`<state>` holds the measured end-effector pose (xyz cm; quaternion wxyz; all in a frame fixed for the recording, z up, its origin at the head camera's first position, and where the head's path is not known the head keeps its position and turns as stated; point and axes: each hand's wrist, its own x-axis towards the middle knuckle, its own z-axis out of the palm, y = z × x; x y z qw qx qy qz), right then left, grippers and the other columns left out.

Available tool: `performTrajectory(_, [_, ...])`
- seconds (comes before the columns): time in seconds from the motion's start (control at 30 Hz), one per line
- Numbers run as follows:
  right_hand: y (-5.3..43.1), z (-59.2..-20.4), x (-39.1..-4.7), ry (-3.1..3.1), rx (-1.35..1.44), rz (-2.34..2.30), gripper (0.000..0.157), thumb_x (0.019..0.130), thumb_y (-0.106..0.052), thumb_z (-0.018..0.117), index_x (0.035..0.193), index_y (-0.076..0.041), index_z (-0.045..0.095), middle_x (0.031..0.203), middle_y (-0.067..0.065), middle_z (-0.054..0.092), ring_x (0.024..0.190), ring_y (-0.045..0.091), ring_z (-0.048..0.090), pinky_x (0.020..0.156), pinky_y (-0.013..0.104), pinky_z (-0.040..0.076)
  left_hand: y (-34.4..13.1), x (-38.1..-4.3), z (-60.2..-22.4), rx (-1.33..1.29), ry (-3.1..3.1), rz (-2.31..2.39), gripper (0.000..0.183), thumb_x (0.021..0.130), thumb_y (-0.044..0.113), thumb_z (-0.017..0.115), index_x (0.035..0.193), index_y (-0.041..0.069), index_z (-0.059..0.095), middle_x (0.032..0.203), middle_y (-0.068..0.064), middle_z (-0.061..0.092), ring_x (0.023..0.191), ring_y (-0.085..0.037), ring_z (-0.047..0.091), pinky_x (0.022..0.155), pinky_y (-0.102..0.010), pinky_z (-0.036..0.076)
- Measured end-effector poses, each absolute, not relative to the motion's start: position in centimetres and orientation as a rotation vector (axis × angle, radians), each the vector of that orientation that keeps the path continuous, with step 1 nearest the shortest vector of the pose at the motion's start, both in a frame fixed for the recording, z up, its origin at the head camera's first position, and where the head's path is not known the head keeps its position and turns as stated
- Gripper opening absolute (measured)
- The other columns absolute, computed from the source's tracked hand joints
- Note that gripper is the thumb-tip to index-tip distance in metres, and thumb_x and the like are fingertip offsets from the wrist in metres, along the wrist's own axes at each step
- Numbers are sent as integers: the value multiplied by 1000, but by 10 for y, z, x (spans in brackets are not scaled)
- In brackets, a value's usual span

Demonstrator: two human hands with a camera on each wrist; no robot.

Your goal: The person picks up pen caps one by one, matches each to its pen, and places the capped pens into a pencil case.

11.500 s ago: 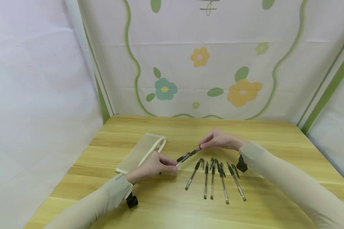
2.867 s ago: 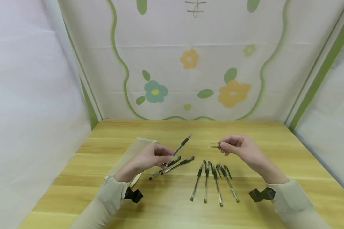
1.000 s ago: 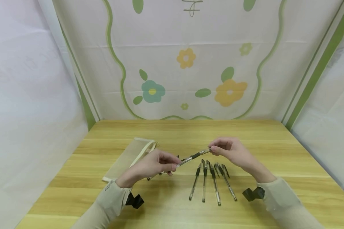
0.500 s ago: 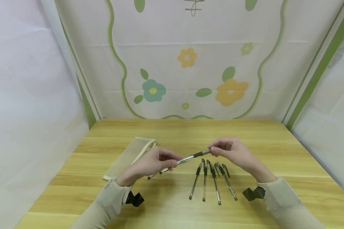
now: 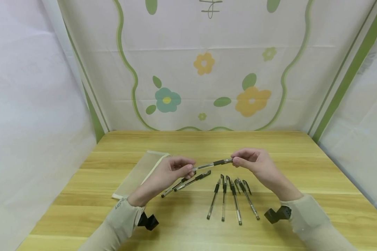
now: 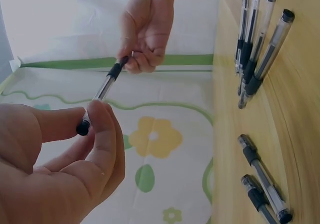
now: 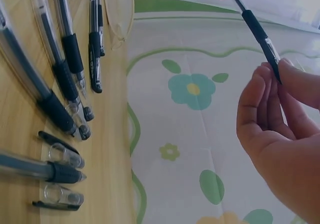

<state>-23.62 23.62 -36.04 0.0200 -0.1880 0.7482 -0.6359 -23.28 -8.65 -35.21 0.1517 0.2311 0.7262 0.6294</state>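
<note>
In the head view, a clear gel pen (image 5: 219,162) with a black grip is held up over the table, slanting slightly, between both hands. My left hand (image 5: 168,174) pinches its rear end between thumb and fingers; the dark end plug shows in the left wrist view. My right hand (image 5: 256,164) pinches the tip end, where the cap (image 7: 272,56) sits over the point, partly hidden by the fingers. Below the left hand lie two capped pens (image 5: 198,177) side by side. Between the hands, nearer the front, several uncapped pens (image 5: 214,198) lie in a fan.
Loose clear caps with black clips (image 7: 65,195) lie by the uncapped pens' tips. A beige mesh pouch (image 5: 138,174) rests flat at the left, partly behind the left hand. The wooden table (image 5: 270,143) meets a flowered cloth wall (image 5: 220,76) at the back.
Earlier the right hand held the cap apart from the uncapped pen in the left hand; they then came together. Since half a second ago, the pen has risen slightly and lies more level.
</note>
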Motion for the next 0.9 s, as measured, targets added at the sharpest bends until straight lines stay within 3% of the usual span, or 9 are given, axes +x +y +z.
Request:
performTrajectory(0.23, [234, -356, -232, 2345, -529, -2037, 28, 91, -14, 73, 109, 7, 67, 96, 17, 69, 86, 25, 64, 81, 35, 53, -86, -233, -353, 671, 2108, 1739, 24, 101, 24, 58, 99, 5, 73, 88, -22, 64, 69, -21, 57, 58, -24, 49])
performTrajectory(0.6, [232, -356, -229, 2380, -536, -2011, 24, 89, -15, 75, 104, 2, 71, 97, 15, 69, 82, 23, 62, 77, 33, 52, -83, -228, -351, 650, 2210, 1780, 25, 98, 27, 63, 93, 6, 75, 75, -11, 64, 61, -16, 51, 51, -21, 41])
performTrajectory(0.9, [229, -364, -232, 2252, -632, -2094, 17, 89, -5, 72, 101, 7, 69, 99, 11, 69, 84, 22, 63, 77, 31, 53, -84, -225, -351, 628, 2259, 1733, 24, 98, 25, 64, 88, 7, 75, 73, -10, 64, 61, -23, 52, 46, -20, 35])
